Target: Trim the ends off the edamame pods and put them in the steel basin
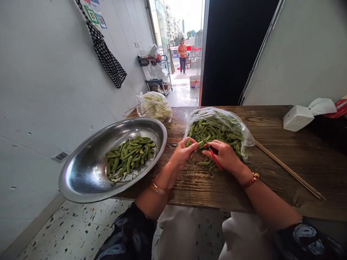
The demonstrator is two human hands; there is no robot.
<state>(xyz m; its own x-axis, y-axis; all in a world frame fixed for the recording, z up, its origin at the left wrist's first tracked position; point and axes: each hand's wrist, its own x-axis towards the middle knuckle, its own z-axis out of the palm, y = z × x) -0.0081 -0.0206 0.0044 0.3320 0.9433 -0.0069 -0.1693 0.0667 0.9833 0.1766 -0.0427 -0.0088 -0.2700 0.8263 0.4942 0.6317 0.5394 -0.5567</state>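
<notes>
Dark, coarse-grained planks made up the table [197, 191], set between pale, smooth walls above a speckled floor [78, 222]. At its left edge sat a wide oval basin [86, 175] of polished metal, holding a heap of matte, curved pods [132, 153]. Thin, crinkled clear plastic formed the bag [225, 115] across from it, its mouth spilling bumpy green beans [214, 131] toward the person; a few loose ones lay on the wood in front.

Both forearms slanted inward from the lower corners, so the hands came close together just before the bag's mouth. The left hand [185, 151] was narrowed, its thumb and fingers pinching a green pod [188, 143], whose long axis was mostly hidden by the fingers. The right hand [221, 155] was curled around the red handles of slim scissors [215, 159], their long axis slanting away and leftward, tips toward the bag. Right of the bag, straight thin sticks [291, 169] lay diagonally, their near ends pointing to the right.
</notes>
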